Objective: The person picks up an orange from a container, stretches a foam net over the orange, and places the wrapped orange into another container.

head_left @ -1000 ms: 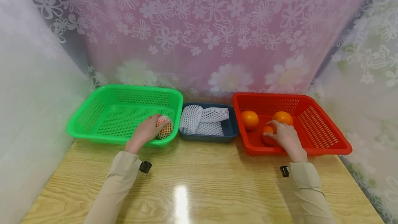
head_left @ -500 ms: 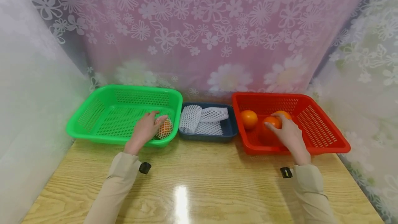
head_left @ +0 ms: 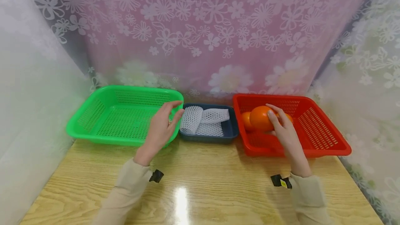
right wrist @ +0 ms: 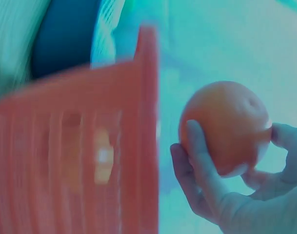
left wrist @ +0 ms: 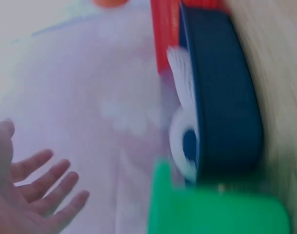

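An orange [head_left: 260, 118] is held in my right hand [head_left: 285, 131], raised above the red basket [head_left: 297, 152]. The right wrist view shows fingers and thumb curled round the orange [right wrist: 226, 126]. Two more oranges lie in the basket, one at its left side [head_left: 247, 121] and one partly behind the hand. My left hand [head_left: 159, 124] hovers over the right end of the green basket [head_left: 103, 138], fingers apart and holding nothing. In the left wrist view the left hand [left wrist: 31, 195] has its fingers spread. The net-covered orange in the green basket is almost fully hidden behind that hand.
Between the baskets stands a dark blue tray [head_left: 231, 124] with white foam net sleeves [head_left: 191, 119] in it. All three containers rest side by side on a wooden table [head_left: 212, 183]. A floral curtain [head_left: 200, 44] hangs right behind them.
My right hand has lifted an orange out of the red basket and moved it slightly left. My left hand has left the net-covered orange, rising and moving right.
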